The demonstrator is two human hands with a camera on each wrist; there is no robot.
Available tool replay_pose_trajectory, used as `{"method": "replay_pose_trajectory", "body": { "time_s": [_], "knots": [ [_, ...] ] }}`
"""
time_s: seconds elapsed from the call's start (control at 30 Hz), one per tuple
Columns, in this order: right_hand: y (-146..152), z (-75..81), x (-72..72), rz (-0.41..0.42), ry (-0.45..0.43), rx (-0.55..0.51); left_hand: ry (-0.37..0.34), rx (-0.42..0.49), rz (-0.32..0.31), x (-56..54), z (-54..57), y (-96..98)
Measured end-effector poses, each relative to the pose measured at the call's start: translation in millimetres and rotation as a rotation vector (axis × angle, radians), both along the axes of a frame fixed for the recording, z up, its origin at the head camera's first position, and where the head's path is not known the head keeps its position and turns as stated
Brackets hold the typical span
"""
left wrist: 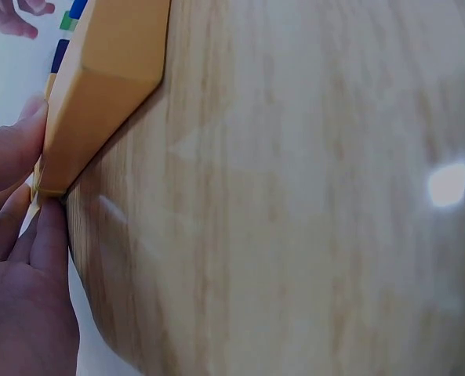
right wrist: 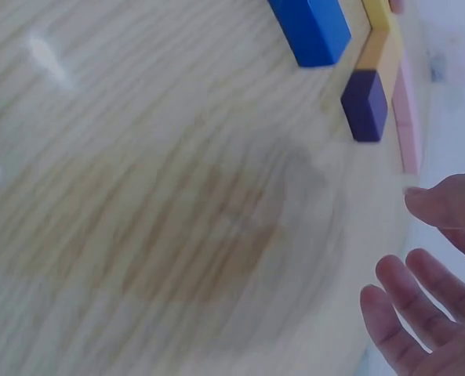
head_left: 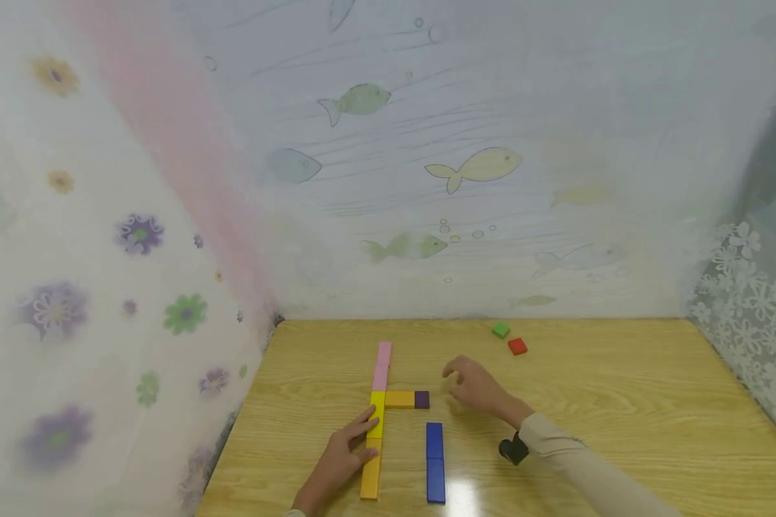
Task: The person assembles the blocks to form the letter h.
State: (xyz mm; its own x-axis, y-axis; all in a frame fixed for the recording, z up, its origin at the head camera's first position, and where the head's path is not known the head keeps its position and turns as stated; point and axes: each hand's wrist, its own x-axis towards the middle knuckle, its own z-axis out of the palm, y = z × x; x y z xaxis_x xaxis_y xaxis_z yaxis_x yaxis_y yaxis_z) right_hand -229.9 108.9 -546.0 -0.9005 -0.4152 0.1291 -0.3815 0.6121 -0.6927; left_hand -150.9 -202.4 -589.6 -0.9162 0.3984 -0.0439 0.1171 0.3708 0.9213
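Note:
A straight row of flat blocks on the table holds a pink pair (head_left: 382,366), a yellow block (head_left: 377,425) and an orange block (head_left: 371,481). From the row, another orange block (head_left: 399,400) juts right, with a small purple block (head_left: 422,400) at its end. My left hand (head_left: 339,456) rests against the row, fingers stretched to the yellow block and thumb on the near orange one. To the right of the purple block, my right hand (head_left: 475,388) hovers with loosely bent fingers and nothing in them. Two blue blocks (head_left: 435,463) lie end to end nearer me.
Toward the table's back edge lie a green block (head_left: 501,330) and a red block (head_left: 517,346). Behind the wooden table (head_left: 621,402) rises a wall (head_left: 491,237) with fish drawings. A flowered wall (head_left: 136,323) borders the left side.

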Motion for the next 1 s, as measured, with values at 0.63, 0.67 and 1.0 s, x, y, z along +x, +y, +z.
{"method": "replay_pose_trajectory", "body": {
  "time_s": [0.63,0.67,1.0],
  "knots": [
    [50.4,18.3,-14.3,-0.023,0.133,0.039,-0.028,-0.025,0.030,-0.6,0.3,-1.3],
    [52.5,18.8,-15.2,-0.022,0.136,0.043,-0.028,-0.031,0.033,-0.5,0.5,-1.3],
    [82.0,17.4,-24.3,-0.075,0.203,0.064,-0.026,-0.056,0.031,-2.0,-1.8,0.3]
  ]
}}
